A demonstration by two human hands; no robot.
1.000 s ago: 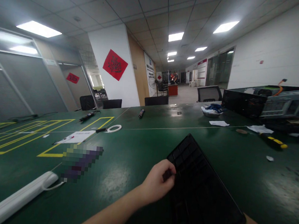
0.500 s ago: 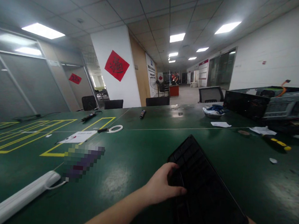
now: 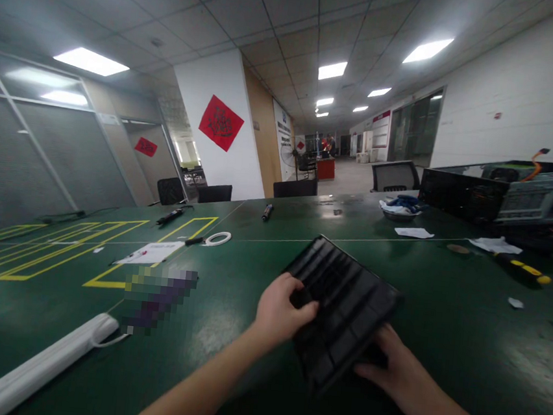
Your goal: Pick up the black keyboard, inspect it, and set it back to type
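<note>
Tray at a tilt, best supporting evenly with left fingers and right fingers, touching but unclear if clamping.

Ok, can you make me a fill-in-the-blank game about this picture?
The rectangular, gridded tray between the left hand and right hand is coloured ____.
Of these hands, the ____ one is nearer the yellow and black tool.
The tilted square paper sign on the white pillar is coloured ____.
The tape rectangles on the big green table are coloured ____.

Missing words: black; right; red; yellow.
</note>
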